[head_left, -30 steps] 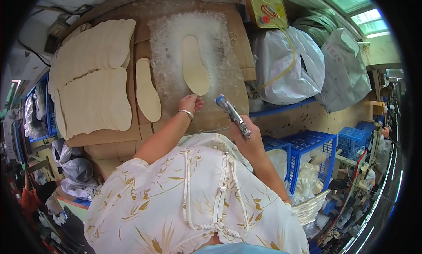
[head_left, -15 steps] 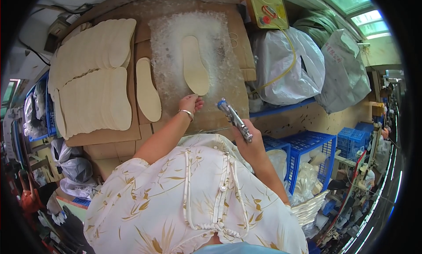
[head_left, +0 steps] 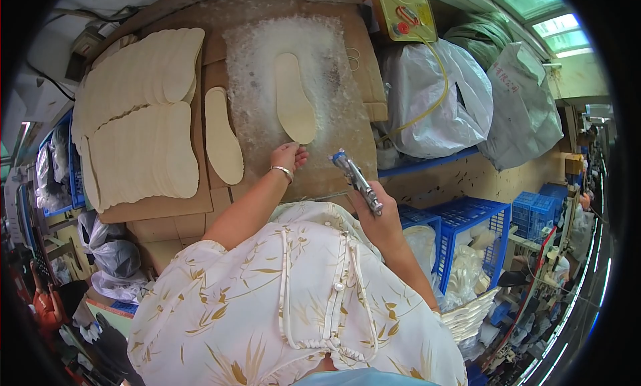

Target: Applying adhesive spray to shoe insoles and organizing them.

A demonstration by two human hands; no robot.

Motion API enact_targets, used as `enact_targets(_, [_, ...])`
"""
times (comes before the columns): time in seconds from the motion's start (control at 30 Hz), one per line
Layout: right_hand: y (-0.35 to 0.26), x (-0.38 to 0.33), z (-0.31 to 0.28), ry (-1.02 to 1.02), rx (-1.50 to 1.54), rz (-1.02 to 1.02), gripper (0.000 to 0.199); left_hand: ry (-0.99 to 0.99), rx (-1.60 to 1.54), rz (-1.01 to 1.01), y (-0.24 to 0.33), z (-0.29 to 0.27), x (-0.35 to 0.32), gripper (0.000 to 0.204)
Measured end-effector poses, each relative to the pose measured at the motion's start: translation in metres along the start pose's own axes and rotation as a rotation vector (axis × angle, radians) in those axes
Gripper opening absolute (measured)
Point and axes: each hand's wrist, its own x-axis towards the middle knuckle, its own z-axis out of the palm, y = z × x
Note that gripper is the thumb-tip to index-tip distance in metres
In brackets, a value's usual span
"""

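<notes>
Metal spray gun (head_left: 357,181) clenched in right hand (head_left: 379,216); left hand (head_left: 288,157) loose-fingered beside insole (head_left: 294,99).

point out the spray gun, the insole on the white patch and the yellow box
spray gun (head_left: 357,181), head view, middle of its metal body
insole (head_left: 294,97), head view, its centre
yellow box (head_left: 404,13), head view, its top face

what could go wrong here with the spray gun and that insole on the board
The left hand rests at the heel of the insole, close to where the spray gun in the right hand points, so its fingers might catch spray. Overspray could also reach the separate insole lying beside the crusted board.
</notes>
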Motion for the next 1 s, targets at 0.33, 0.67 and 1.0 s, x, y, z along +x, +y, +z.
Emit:
enact_targets(0.33, [0.004,-0.004,-0.003,0.029,0.024,0.021,0.02,-0.019,-0.017,-0.002,-0.006,-0.002,0.001,0.016])
enact_targets(0.67, [0.0,-0.009,-0.009,-0.014,0.043,0.025,0.02,-0.01,-0.012,-0.002,-0.005,0.0,-0.001,0.016])
enact_targets(1.0, [-0.004,-0.011,-0.009,-0.039,0.024,0.031,0.022,-0.024,-0.019,-0.001,-0.007,-0.003,0.001,0.015])
